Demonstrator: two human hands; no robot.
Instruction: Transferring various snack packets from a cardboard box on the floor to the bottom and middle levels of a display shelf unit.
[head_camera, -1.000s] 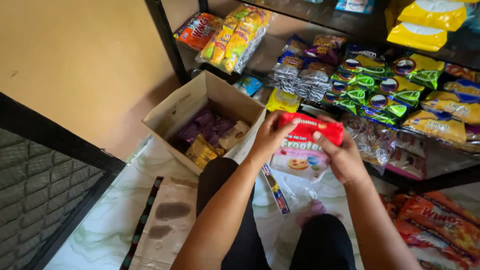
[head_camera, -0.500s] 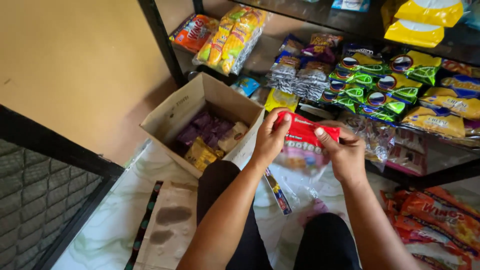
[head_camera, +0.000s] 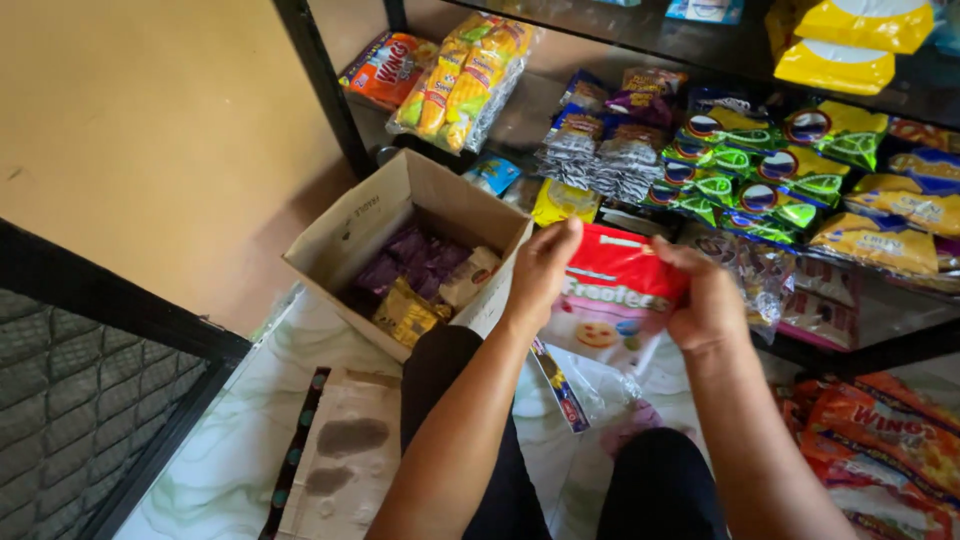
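I hold a red and pink snack packet (head_camera: 615, 300) with a smiling biscuit picture in front of me, above my knees. My left hand (head_camera: 543, 268) grips its top left corner. My right hand (head_camera: 705, 298) grips its top right corner, and the red top edge is bunched between the two hands. An open cardboard box (head_camera: 352, 240) stands on the floor just left of my left hand, with purple and gold packets inside. A clear plastic wrapper (head_camera: 590, 385) lies on the floor under the packet.
A black metal shelf rack (head_camera: 320, 95) ahead holds green packets (head_camera: 760, 180), yellow packets (head_camera: 850, 45) and corn snack bags (head_camera: 465, 75). Orange packets (head_camera: 880, 450) lie at lower right. A flattened cardboard piece (head_camera: 345, 460) rests on the marbled floor. A dark mesh panel (head_camera: 70, 400) stands left.
My hands have drawn closer together on the packet's top edge, crumpling it and lowering it slightly. The view has shifted a little nearer to the shelf.
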